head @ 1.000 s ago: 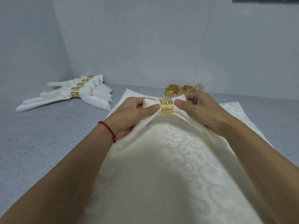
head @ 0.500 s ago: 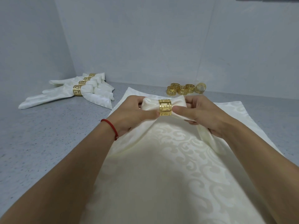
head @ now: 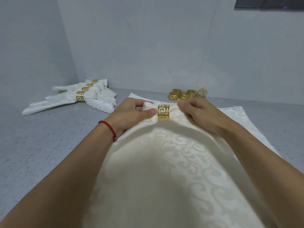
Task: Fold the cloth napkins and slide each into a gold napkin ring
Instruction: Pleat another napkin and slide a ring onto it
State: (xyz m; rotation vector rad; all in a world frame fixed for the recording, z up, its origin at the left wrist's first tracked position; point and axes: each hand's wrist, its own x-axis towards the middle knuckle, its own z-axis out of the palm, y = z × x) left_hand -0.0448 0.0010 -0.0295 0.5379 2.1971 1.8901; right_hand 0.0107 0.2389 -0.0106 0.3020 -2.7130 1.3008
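A cream patterned napkin (head: 172,162) is lifted in front of me, its far end gathered through a gold napkin ring (head: 163,112). My left hand (head: 131,115) pinches the gathered cloth just left of the ring, thumb on top. My right hand (head: 200,114) grips the cloth just right of the ring. The rest of the napkin drapes toward me between my forearms. Under it lies a flat stack of cream napkins (head: 230,112).
Several ringed napkins (head: 79,97) lie in a pile at the back left of the grey counter (head: 49,145). Several loose gold rings (head: 184,94) stand at the back, beyond my right hand. Grey walls close the counter behind and on the left.
The ring and gathered cloth have stayed between my hands. My right hand's fingers drew in closer to the ring, and the view shifted slightly.
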